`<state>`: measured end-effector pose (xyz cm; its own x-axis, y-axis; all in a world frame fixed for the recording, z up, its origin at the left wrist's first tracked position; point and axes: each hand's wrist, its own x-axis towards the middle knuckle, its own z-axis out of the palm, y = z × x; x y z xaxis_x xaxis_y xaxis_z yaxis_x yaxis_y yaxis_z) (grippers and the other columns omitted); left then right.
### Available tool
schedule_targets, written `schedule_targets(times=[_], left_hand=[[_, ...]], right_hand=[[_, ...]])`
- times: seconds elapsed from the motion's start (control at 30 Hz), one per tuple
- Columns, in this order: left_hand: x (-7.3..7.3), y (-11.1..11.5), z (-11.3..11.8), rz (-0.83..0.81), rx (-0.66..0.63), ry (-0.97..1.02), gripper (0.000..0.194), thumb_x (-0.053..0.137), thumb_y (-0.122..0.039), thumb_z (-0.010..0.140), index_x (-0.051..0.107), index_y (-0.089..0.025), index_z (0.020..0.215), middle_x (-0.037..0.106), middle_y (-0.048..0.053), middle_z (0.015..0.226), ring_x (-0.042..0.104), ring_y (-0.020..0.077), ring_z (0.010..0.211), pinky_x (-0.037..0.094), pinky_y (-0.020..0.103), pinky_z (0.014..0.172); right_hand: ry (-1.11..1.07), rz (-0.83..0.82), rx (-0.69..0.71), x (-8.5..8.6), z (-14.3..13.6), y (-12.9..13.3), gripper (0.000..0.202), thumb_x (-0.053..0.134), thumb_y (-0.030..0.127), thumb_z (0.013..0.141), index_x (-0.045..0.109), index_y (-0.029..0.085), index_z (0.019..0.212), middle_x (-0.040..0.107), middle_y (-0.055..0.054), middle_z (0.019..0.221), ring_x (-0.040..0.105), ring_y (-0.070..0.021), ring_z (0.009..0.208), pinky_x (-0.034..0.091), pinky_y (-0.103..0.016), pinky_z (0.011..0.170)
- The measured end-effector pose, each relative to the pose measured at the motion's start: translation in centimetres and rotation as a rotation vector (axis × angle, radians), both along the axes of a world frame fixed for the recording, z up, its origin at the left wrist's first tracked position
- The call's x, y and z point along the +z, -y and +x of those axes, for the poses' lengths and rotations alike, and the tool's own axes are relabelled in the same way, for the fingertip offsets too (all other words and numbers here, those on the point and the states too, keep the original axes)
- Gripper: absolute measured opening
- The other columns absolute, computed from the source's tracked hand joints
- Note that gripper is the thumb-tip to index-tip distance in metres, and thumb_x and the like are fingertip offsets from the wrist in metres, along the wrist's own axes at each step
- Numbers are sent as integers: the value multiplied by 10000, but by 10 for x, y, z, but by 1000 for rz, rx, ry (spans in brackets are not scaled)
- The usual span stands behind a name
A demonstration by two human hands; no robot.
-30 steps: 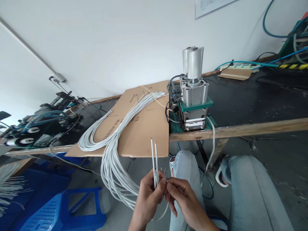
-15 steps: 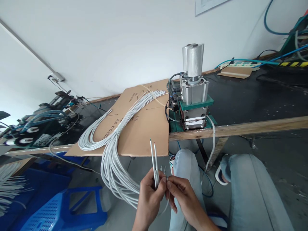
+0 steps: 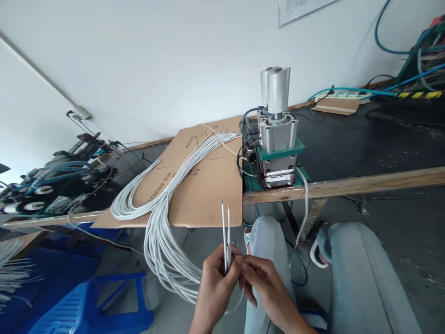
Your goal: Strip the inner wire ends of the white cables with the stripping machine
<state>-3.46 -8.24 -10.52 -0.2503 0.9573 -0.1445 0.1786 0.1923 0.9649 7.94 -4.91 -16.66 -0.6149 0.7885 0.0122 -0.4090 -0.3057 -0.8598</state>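
My left hand (image 3: 219,284) is closed around two white cables (image 3: 225,229), whose ends point up with small coloured tips. Close against it, my right hand (image 3: 263,284) pinches a thin white cable; the exact grip is partly hidden behind the fingers. Below the hands a loop of cable (image 3: 239,302) hangs down. To the left, a thick bundle of white cables (image 3: 163,253) drapes over the table's edge. Its upper part lies curved on a brown cardboard sheet (image 3: 212,204).
A small pneumatic press (image 3: 278,132) with silver cylinders and a green base stands at the table edge (image 3: 347,185). More machinery (image 3: 52,181) sits at the left. A blue plastic stool (image 3: 121,320) is at lower left, near more cables (image 3: 14,273). A power strip (image 3: 344,96) lies at the back.
The upright cable ends have shifted slightly right and stand a little straighter. Both hands keep their places close together, and the view has moved slightly.
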Motion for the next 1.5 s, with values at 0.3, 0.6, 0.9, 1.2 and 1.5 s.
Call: schedule_targets(times=[0.3, 0.6, 0.9, 1.2, 1.5], left_hand=[[17, -9, -2, -35, -141, -339, 123, 599, -180, 777, 547, -196, 667, 313, -91, 545, 270, 110, 530, 240, 228, 500], [23, -16, 4, -52, -224, -353, 162, 557, -138, 795, 519, -210, 655, 466, -68, 520, 368, 117, 511, 289, 220, 504], [11, -13, 5, 18, -146, 3, 228, 599, -362, 949, 584, -188, 803, 582, -14, 636, 559, 153, 584, 423, 235, 556], [15, -16, -1, -15, -147, -114, 298, 592, -396, 945, 548, -194, 731, 464, -54, 610, 402, 119, 554, 346, 219, 534], [22, -25, -2, 9, -164, 8, 359, 638, -534, 901, 615, -178, 866, 336, -96, 545, 245, 96, 486, 204, 217, 444]], right_hand=[[474, 747, -146, 14, 33, -12, 360, 437, 310, 1055, 548, 201, 731, 590, -17, 704, 580, -161, 648, 386, -267, 606], [442, 691, -178, 11, 36, -11, 386, 443, 337, 1058, 579, 205, 722, 598, -10, 654, 569, -148, 586, 405, -249, 556], [269, 283, -207, 5, 18, -1, 453, 498, 530, 1014, 571, 186, 730, 535, 8, 622, 503, -96, 465, 359, -179, 397], [325, 443, -213, -4, 35, -1, 250, 534, 411, 1019, 652, 190, 1022, 671, -19, 696, 638, -144, 545, 505, -205, 478], [506, 1539, -478, 11, 59, -27, 308, 378, 108, 1052, 665, 142, 1159, 777, -112, 915, 751, -202, 791, 603, -296, 701]])
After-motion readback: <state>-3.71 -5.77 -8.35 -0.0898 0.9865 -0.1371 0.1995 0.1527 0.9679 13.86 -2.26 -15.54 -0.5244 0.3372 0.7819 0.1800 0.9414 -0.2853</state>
